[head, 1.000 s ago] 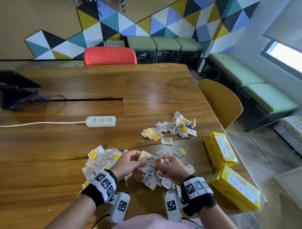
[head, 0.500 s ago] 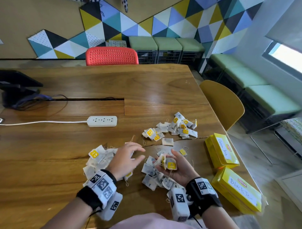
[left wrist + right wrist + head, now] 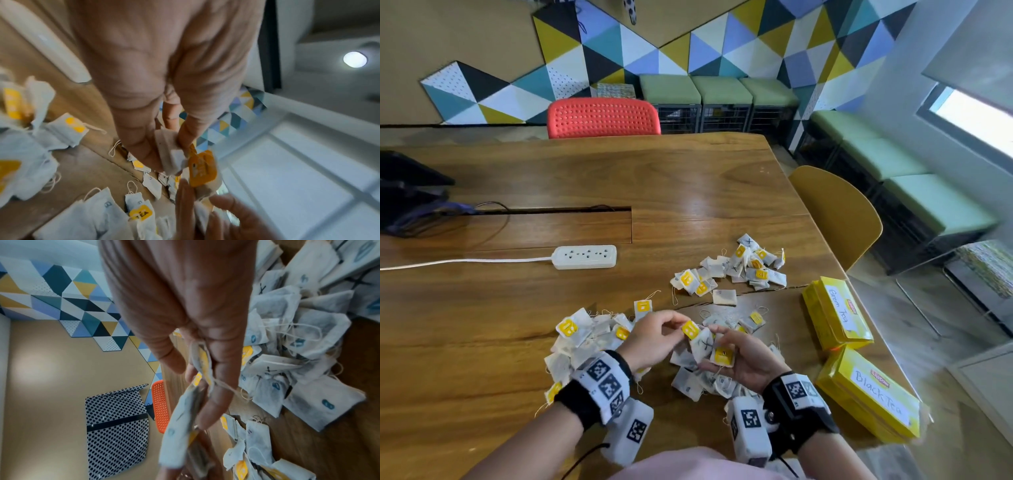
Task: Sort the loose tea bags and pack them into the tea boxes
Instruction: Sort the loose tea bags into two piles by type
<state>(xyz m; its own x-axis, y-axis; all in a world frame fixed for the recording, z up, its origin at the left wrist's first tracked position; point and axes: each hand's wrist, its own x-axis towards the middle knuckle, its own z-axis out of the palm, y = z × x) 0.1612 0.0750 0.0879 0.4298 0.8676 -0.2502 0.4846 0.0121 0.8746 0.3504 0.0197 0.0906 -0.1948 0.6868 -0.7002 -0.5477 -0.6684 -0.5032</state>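
Close in, both hands meet over the wooden worktop (image 3: pixel 482 325): the left hand (image 3: pixel 650 339) pinches a white paper tea bag with a yellow tag (image 3: pixel 697 337) by thumb and fingertips, while the right hand (image 3: pixel 748 359), palm up, cradles a small stack of tea bags (image 3: pixel 717 353) with fingers curled round it. Loose bags lie heaped under and left of the wrists (image 3: pixel 582 342), strings trailing. These look feather-light, soft and easily torn, so the paper body or the stiff tag is the likely safe hold; strings could snag neighbours. To the right, near the worktop's edge, sit two closed yellow cardboard boxes, "Black Tea" (image 3: pixel 873 401) nearer and "Green Tea" (image 3: pixel 837 313) behind it, with little margin before the drop. Further out, a second sorted pile (image 3: pixel 736 270), then a white power strip (image 3: pixel 585 256) and plenty of bare wood
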